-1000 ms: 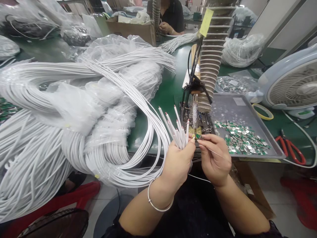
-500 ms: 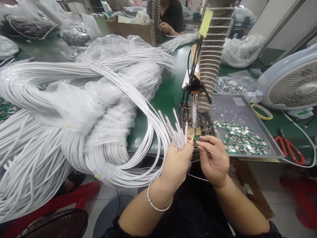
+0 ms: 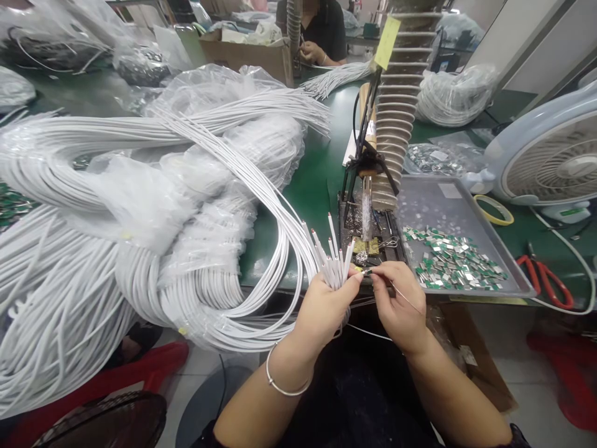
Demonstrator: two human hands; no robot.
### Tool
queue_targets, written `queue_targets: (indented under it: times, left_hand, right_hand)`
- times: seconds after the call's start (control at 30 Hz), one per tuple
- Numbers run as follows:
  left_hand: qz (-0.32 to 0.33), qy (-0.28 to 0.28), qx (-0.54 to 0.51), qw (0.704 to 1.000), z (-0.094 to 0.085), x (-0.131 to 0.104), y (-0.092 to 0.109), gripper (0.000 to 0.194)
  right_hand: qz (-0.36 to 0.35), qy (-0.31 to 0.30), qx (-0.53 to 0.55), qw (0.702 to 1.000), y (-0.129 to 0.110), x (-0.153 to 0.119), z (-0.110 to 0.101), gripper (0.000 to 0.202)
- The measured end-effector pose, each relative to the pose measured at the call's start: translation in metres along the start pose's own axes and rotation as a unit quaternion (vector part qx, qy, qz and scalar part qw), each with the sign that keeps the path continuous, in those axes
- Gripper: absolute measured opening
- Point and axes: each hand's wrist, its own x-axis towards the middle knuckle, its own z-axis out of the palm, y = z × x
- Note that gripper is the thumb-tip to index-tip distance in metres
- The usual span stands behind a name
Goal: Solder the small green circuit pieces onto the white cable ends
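Note:
My left hand (image 3: 324, 314) is closed around a bundle of white cables (image 3: 332, 264), whose cut ends with small reddish tips poke up above the thumb. Between the fingertips of both hands sits a small circuit board (image 3: 367, 272), mostly covered by them. My right hand (image 3: 400, 306) pinches the board's right side, and a thin solder wire (image 3: 405, 296) runs back across its fingers. Just beyond the fingertips, a soldering iron (image 3: 366, 218) points down in its stand, its tip over a holder with a yellowish sponge (image 3: 372, 247).
At right, a grey tray (image 3: 448, 193) holds many small green-and-silver boards, with yellow tape (image 3: 493, 210), red-handled pliers (image 3: 553, 283) and a fan (image 3: 555, 149) beyond. Bagged white cable coils (image 3: 196, 236) fill the left. A ribbed hose (image 3: 396, 118) hangs above the iron. Another person (image 3: 321, 31) sits opposite.
Both hands have drawn slightly down and toward me, away from the iron's tip, carrying the board and the cable bundle. The board has turned and shows less of its green face.

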Motion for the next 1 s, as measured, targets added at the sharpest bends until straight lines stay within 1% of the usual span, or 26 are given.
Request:
queue_targets:
  times: [0.13, 0.27, 0.4, 0.5, 0.57, 0.63, 0.73, 0.83, 1.0]
  left_hand:
    - [0.008, -0.015, 0.048, 0.999, -0.003, 0.000, 0.000, 0.015]
    - [0.002, -0.031, 0.052, 0.998, -0.002, 0.000, 0.003, 0.013]
    - [0.001, -0.013, 0.052, 0.999, 0.001, 0.000, 0.009, 0.006]
    - [0.006, -0.002, 0.063, 0.998, 0.002, 0.000, 0.012, 0.006]
    - [0.014, 0.001, 0.069, 0.998, 0.003, 0.000, 0.012, 0.005]
    - [0.025, 0.003, 0.073, 0.997, 0.003, 0.001, 0.011, 0.004]
    - [0.036, 0.010, 0.075, 0.997, 0.004, 0.002, 0.011, 0.003]
    - [0.044, 0.011, 0.071, 0.996, 0.005, 0.003, 0.011, 0.004]
    - [0.060, 0.012, 0.078, 0.995, 0.005, 0.004, 0.012, 0.003]
  right_hand:
    - [-0.001, -0.003, 0.000, 1.000, 0.002, -0.001, 0.001, 0.017]
    - [-0.023, -0.007, 0.017, 1.000, 0.002, -0.003, 0.002, 0.024]
    - [-0.024, -0.010, 0.027, 0.999, 0.001, -0.005, 0.003, 0.030]
    - [-0.003, 0.017, 0.030, 0.999, -0.001, -0.006, 0.006, 0.036]
    - [0.010, 0.043, 0.022, 0.999, -0.002, -0.007, 0.006, 0.034]
    - [0.029, 0.060, 0.014, 0.998, -0.003, -0.007, 0.007, 0.028]
    - [0.048, 0.083, 0.041, 0.995, -0.003, -0.007, 0.006, 0.021]
    - [0.031, 0.078, 0.069, 0.994, -0.003, -0.005, 0.004, 0.018]
    - [0.005, 0.055, 0.060, 0.997, -0.002, 0.000, 0.003, 0.017]
